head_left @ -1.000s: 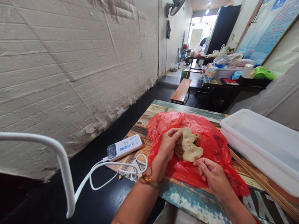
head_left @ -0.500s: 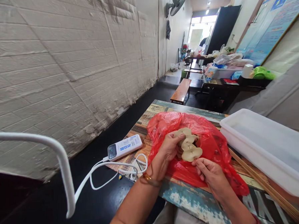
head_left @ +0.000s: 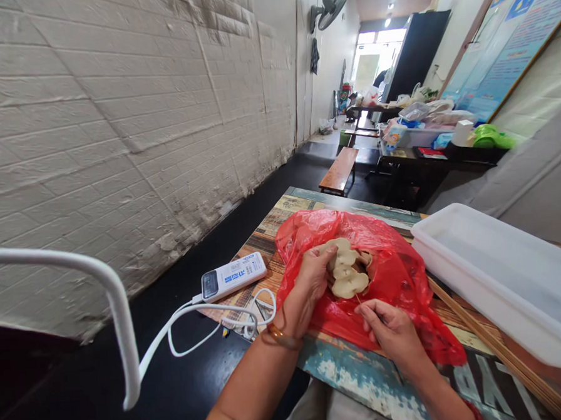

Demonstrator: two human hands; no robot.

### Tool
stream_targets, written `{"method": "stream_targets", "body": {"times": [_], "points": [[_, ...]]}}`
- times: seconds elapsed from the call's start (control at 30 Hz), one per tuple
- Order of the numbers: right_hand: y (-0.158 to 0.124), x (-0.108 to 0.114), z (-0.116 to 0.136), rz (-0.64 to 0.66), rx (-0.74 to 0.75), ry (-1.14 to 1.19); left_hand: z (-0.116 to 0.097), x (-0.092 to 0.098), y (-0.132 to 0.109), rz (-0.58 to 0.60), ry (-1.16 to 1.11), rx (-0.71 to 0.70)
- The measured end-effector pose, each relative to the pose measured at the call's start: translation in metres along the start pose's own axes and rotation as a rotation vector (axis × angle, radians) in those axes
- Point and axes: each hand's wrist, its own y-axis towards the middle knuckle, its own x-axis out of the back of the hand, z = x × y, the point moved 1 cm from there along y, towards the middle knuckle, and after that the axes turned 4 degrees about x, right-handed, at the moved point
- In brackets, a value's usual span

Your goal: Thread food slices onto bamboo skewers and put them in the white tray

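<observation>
Several pale, flat, round-edged slices (head_left: 350, 286) sit in an overlapping row on a thin wooden skewer (head_left: 358, 299). My left hand (head_left: 314, 271) pinches the upper end of the row between thumb and fingers. Below, my right hand (head_left: 390, 326) is closed round the skewer, whose short visible stretch runs up into the lowest slice. Under both hands an opened red plastic bag (head_left: 401, 279) is spread on the table, with more slices (head_left: 365, 259) partly showing inside it. What the slices are made of I cannot tell.
Right of the bag stands a white plastic tub (head_left: 491, 280), with a bundle of long skewers (head_left: 494, 343) alongside. A white power bank (head_left: 234, 276) with a cable (head_left: 196, 309) lies on the patterned table (head_left: 281, 216) at left. Beyond are a bench (head_left: 339, 170) and a cluttered table (head_left: 409, 155).
My left hand and the slices have shifted slightly left. My right hand has slid back from the lowest slice, so a short length of skewer now shows between them.
</observation>
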Motion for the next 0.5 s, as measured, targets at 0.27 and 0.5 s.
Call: {"method": "stream_targets", "body": {"times": [0.27, 0.5], "points": [[0.0007, 0.0001, -0.0004, -0.007, 0.016, -0.051, 0.0015, -0.0008, -0.0003, -0.003, 0.005, 0.022], [0.0006, 0.0006, 0.0059, -0.021, 0.027, -0.049, 0.0047, 0.0002, -0.0002, 0.018, 0.039, 0.014]]}}
